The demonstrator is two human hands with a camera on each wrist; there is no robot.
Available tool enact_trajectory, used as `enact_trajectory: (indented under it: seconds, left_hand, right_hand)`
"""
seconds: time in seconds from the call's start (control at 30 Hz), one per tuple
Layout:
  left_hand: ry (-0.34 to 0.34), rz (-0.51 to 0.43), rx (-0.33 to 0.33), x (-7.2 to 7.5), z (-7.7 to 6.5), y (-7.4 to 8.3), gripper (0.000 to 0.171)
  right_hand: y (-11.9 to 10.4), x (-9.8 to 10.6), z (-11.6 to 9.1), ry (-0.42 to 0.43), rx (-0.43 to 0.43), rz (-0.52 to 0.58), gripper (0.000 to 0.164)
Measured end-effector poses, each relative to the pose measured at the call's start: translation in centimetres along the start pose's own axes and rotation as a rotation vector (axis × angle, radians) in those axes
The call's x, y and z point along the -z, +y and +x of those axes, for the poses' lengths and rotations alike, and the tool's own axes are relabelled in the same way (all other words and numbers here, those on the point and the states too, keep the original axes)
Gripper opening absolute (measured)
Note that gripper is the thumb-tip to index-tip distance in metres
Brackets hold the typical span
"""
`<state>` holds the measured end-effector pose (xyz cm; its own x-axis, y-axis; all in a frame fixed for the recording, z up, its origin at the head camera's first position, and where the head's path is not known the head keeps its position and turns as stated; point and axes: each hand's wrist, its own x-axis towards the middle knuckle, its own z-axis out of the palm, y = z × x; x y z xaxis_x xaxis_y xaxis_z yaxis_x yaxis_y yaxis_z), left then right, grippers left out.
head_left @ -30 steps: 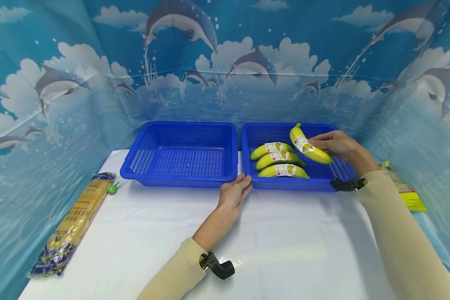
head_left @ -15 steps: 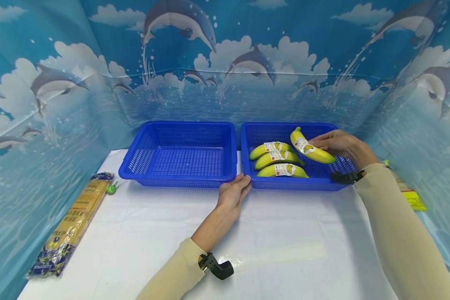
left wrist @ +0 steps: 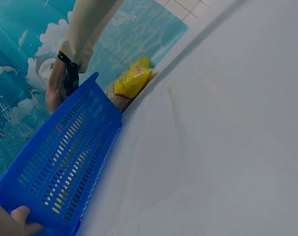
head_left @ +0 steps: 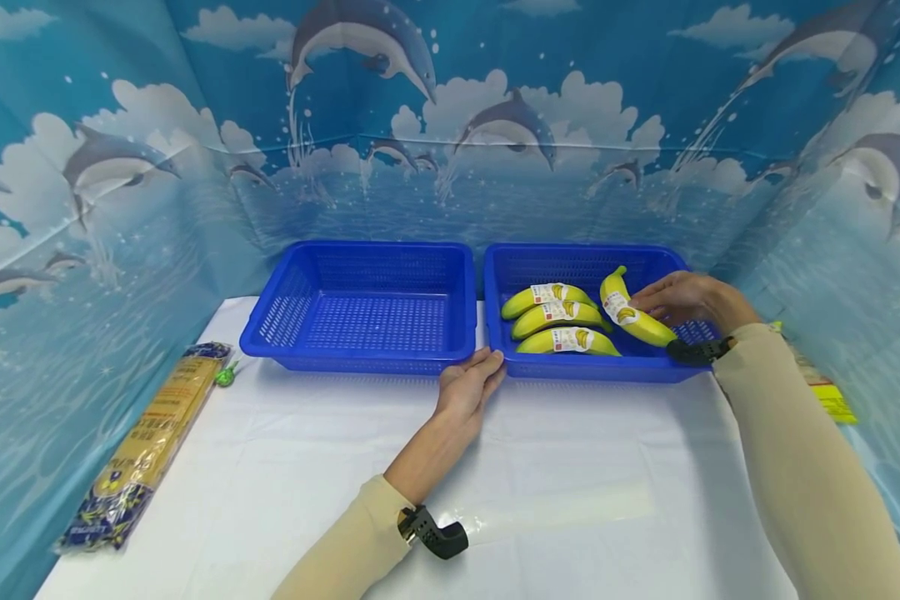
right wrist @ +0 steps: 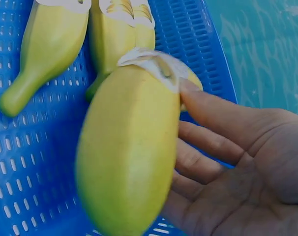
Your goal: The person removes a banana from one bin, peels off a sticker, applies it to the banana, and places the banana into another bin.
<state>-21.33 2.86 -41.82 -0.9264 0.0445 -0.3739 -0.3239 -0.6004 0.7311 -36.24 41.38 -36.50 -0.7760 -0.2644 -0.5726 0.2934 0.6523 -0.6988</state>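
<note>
In the head view, my right hand (head_left: 682,298) pinches a yellow banana (head_left: 637,315), green at its ends, with a white printed label round its middle. The banana tilts inside the right blue basket (head_left: 607,371). The right wrist view shows the thumb by the label and the other fingers behind the banana (right wrist: 129,157). Several similar bananas (head_left: 558,318) lie side by side in the basket's left half. My left hand (head_left: 468,385) holds the right basket's near left corner. The left wrist view shows its fingers (left wrist: 21,215) at the rim.
A second blue basket (head_left: 360,365) stands close on the left. A pack of noodles (head_left: 153,442) and a small green object (head_left: 225,377) lie at the table's left edge. A yellow bag (left wrist: 132,81) lies beyond the right basket. A dolphin-print curtain (head_left: 360,200) encloses the table (head_left: 570,467).
My right hand has shifted slightly right and lowered the banana a little further into the basket, also turning it a bit steeper. The left hand stays at the basket corner.
</note>
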Motion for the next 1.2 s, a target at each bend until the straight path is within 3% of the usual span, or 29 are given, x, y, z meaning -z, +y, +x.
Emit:
enact_trajectory:
  seconds: [0.37,0.6,1.0,1.2]
  left_hand:
    - [0.006,-0.017,-0.002,0.15,0.23,-0.01,0.039]
    - [0.018,-0.014,-0.002,0.12,0.23,-0.05,0.037]
    - [0.014,-0.017,-0.002,-0.07,0.26,-0.03,0.037]
    - [0.019,-0.016,0.001,0.00,0.12,-0.02,0.037]
  right_hand:
    - [0.36,-0.72,0.09,-0.051,0.013,-0.110,0.069]
    - [0.63,-0.55,0.42,-0.069,-0.004,-0.092,0.068]
    - [0.93,-0.51,0.07,-0.076,0.065,-0.096,0.058]
    - [0.65,-0.46,0.14,-0.077,0.090,-0.097,0.062]
